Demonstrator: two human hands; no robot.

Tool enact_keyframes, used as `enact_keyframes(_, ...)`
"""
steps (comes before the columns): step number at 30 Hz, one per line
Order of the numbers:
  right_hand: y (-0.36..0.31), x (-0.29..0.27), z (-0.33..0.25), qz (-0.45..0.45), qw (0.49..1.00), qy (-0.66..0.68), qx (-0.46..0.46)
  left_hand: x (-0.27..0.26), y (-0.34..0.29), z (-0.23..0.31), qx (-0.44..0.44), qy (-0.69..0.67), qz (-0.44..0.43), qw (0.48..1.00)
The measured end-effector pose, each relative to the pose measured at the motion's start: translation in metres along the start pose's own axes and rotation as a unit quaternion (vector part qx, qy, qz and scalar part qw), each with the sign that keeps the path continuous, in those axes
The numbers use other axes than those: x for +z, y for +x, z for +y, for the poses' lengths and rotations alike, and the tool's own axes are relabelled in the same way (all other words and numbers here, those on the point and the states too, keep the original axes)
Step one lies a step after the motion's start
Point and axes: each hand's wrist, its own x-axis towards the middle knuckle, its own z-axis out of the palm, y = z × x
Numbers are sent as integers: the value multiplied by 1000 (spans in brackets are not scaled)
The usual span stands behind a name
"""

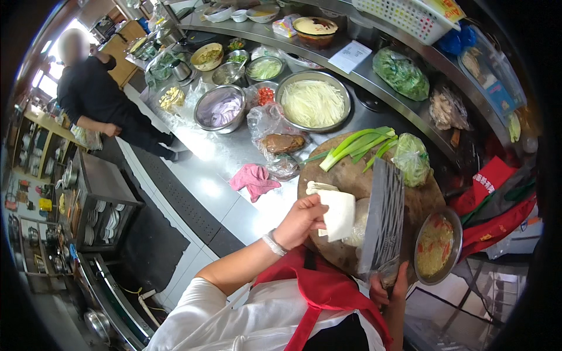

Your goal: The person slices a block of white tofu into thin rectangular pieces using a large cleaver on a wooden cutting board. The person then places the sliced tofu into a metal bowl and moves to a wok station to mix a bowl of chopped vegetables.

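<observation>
White sheet [341, 219] in left grip [301, 221]

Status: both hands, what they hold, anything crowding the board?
Left hand pinching white slab. Right hand gripping cleaver, blade over round board. Green onions and bagged greens occupy board's far side.

White characters stand on the red cloth [493, 177], red letters on the yellow packet [448, 9].
</observation>
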Motion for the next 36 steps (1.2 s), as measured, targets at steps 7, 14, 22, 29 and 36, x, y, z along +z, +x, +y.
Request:
enact_keyframes(7,-13,-10,2,283,921,-202,-175,-25,9,5,90,290,57,951)
enact_keyframes(14,-13,-28,8,434,834,-302,-159,-19,24,32,316,657,167,664)
enact_keyframes(22,4,-81,50,545,513,-632,-203,94,63,-6,397,737,-43,545)
enact_keyframes(29,18,-112,43,604,461,-635,-142,146,142,-37,46,792,-201,575)
enact_keyframes(36,-5,-87,57,642,449,-611,-118,137,114,-17,-99,227,-198,948)
